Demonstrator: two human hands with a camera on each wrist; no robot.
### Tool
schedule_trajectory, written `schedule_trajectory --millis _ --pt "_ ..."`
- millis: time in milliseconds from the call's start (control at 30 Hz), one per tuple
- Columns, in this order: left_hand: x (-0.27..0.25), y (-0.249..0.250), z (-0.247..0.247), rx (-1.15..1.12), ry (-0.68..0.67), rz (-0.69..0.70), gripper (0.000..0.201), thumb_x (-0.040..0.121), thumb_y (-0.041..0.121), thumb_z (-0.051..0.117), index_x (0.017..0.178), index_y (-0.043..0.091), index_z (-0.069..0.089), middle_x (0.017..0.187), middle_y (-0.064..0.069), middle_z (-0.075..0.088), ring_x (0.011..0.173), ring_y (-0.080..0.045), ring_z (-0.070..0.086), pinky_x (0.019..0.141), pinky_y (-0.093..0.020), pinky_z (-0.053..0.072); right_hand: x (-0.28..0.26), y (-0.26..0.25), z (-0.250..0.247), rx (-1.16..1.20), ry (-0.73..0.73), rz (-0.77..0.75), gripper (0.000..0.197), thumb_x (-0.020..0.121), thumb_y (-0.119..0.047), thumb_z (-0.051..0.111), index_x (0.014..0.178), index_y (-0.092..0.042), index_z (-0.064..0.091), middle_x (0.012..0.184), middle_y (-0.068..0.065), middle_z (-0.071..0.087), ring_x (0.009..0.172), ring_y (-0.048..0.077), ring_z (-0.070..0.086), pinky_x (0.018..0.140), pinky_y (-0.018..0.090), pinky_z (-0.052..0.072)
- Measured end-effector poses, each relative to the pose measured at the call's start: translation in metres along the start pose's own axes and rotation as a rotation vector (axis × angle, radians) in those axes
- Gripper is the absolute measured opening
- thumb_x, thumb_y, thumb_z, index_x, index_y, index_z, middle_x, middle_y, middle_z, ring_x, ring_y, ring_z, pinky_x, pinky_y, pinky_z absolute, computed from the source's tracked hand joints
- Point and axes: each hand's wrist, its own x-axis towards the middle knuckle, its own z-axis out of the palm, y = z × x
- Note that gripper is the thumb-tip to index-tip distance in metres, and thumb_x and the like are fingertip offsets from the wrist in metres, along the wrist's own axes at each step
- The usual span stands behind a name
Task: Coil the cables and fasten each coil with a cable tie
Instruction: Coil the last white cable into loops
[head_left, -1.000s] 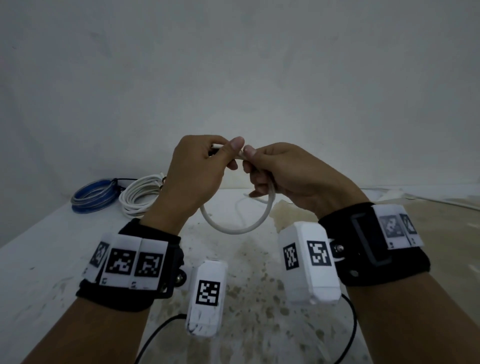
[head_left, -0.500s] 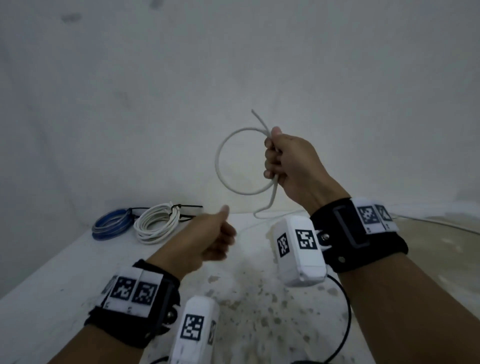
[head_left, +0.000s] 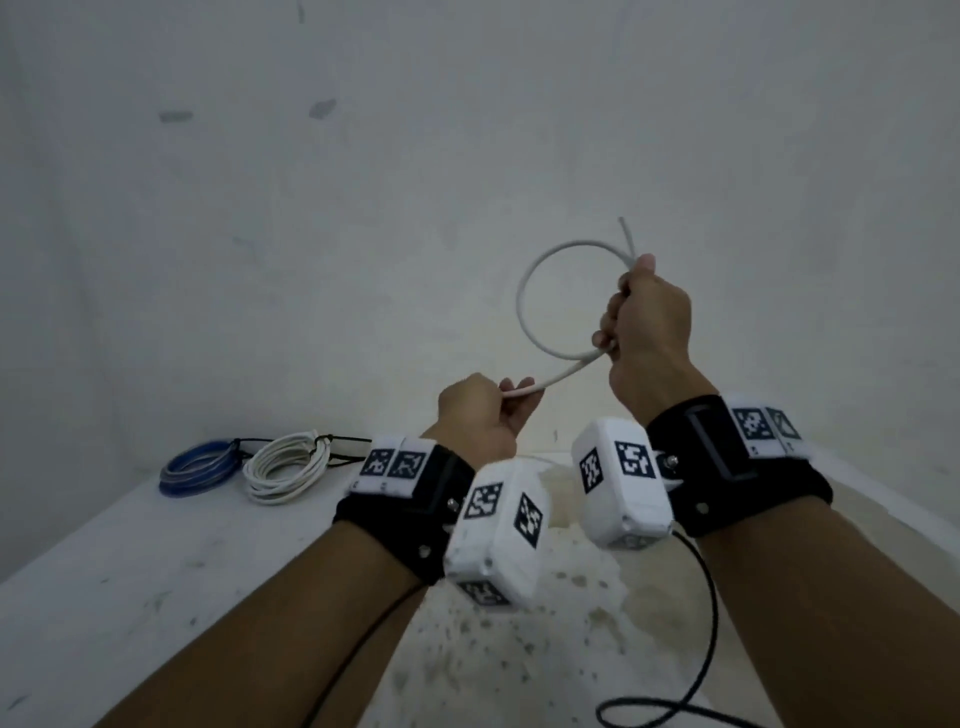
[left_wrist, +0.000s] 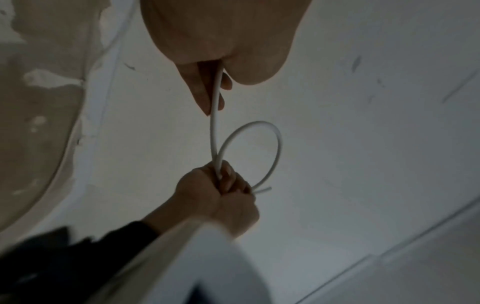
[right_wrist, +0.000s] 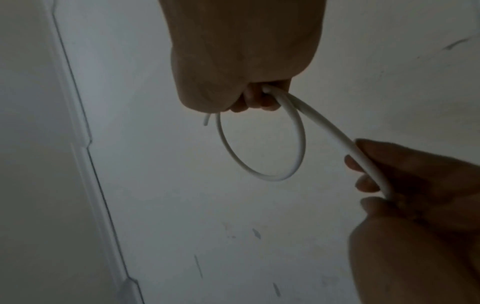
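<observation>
Holding a white cable (head_left: 524, 317) up in the air in front of a plain wall (head_left: 363, 208), well above the table (head_left: 104, 571). Right hand (head_left: 649, 322) gripping it in a closed fist where one round loop crosses itself, short free end poking out past the thumb. Fingers curled tight round the crossing, so hard to say how the strands are lying inside the fist. Left hand (head_left: 480, 415) sitting lower and just to the left, pinching the straight run of cable coming down out of the right fist; thumb and fingers closing together on it, though the grip itself mostly hidden behind the back of the hand in the head view. Looking clearer from the right wrist, with the fingertips (right_wrist: 363, 183) wrapping the cable from underneath. Rest of the cable past the left hand not showing anywhere, blocked by the wrists and the white camera boxes (head_left: 498, 530) strapped on. Sitting at the far left of the table, two finished coils touching side by side: a blue coil (head_left: 200, 467) and a white coil (head_left: 285, 467), each with a dark tie (head_left: 337, 441) of some sort sticking out, too small to make out properly. Black wire (head_left: 696, 623) trailing off the bottom edge, cut off. Both wrist views dim and a bit blurry.
</observation>
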Motion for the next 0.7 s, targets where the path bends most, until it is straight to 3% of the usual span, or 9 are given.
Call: schedule_trajectory --millis 67,167,267,300,367,467,600,700 --pt "-0.008 -0.006 0.002 0.111 -0.018 0.113 0.013 0.105 0.010 0.038 0.109 0.002 0.047 0.077 -0.010 0.049 0.062 -0.021 0.060 0.052 -0.036 0.059 0.003 0.004 -0.007 -0.062 0.020 -0.020 0.041 0.104 -0.037 0.040 0.070 -0.016 0.049 0.053 -0.001 0.038 0.043 0.014 0.033 0.043 0.025 0.035" --pt "-0.006 -0.002 -0.003 0.477 -0.032 0.372 0.022 0.105 0.019 0.038 0.111 0.006 0.055 0.090 -0.008 0.055 0.058 -0.018 0.064 0.054 -0.031 0.059 -0.003 0.019 -0.011 -0.159 -0.054 -0.043 0.039 0.104 -0.035 0.043 0.071 -0.015 0.049 0.056 0.000 0.039 0.046 0.015 0.034 0.043 0.025 0.036" --pt "0.001 0.014 -0.019 0.827 -0.025 0.620 0.027 0.104 0.023 0.041 0.103 0.015 0.066 0.101 -0.006 0.065 0.079 -0.023 0.067 0.076 -0.039 0.059 -0.015 0.032 -0.010 -0.124 -0.217 0.031 0.037 0.104 -0.031 0.043 0.071 -0.014 0.049 0.048 -0.005 0.036 0.042 0.012 0.032 0.044 0.026 0.035" --pt "0.003 0.019 -0.025 0.917 -0.022 0.678 0.029 0.104 0.023 0.041 0.103 0.016 0.069 0.104 -0.004 0.066 0.089 -0.022 0.065 0.081 -0.036 0.055 -0.019 0.035 -0.010 -0.086 -0.266 0.077 0.037 0.104 -0.030 0.043 0.071 -0.015 0.047 0.046 -0.006 0.034 0.041 0.012 0.030 0.044 0.026 0.033" --pt "0.005 0.029 -0.033 0.981 -0.025 0.702 0.030 0.104 0.020 0.041 0.107 0.013 0.070 0.108 -0.002 0.067 0.096 -0.018 0.062 0.083 -0.032 0.051 -0.026 0.043 -0.008 -0.029 -0.341 0.164 0.037 0.105 -0.030 0.042 0.071 -0.016 0.044 0.046 -0.006 0.030 0.041 0.012 0.026 0.043 0.026 0.031" --pt "0.004 0.036 -0.044 0.862 -0.125 0.674 0.026 0.104 0.012 0.038 0.109 0.008 0.063 0.102 -0.007 0.070 0.082 -0.019 0.071 0.074 -0.033 0.060 -0.035 0.054 -0.005 -0.025 -0.432 0.242 0.035 0.104 -0.025 0.042 0.070 -0.018 0.042 0.050 -0.004 0.024 0.045 0.014 0.019 0.046 0.027 0.028" --pt "0.011 0.042 -0.057 1.023 -0.112 0.804 0.028 0.100 0.002 0.035 0.106 0.013 0.060 0.098 0.002 0.066 0.074 -0.012 0.063 0.063 -0.021 0.055 -0.042 0.062 0.001 -0.093 -0.517 0.258 0.036 0.104 -0.030 0.044 0.070 -0.017 0.044 0.052 -0.004 0.026 0.045 0.013 0.022 0.045 0.026 0.030" --pt "0.016 0.046 -0.062 1.043 -0.032 0.842 0.029 0.101 0.014 0.040 0.086 0.015 0.065 0.080 0.005 0.064 0.063 -0.014 0.053 0.060 -0.031 0.047 -0.045 0.066 0.007 -0.134 -0.563 0.257 0.036 0.104 -0.030 0.043 0.070 -0.017 0.044 0.053 -0.005 0.027 0.045 0.013 0.024 0.046 0.026 0.031"
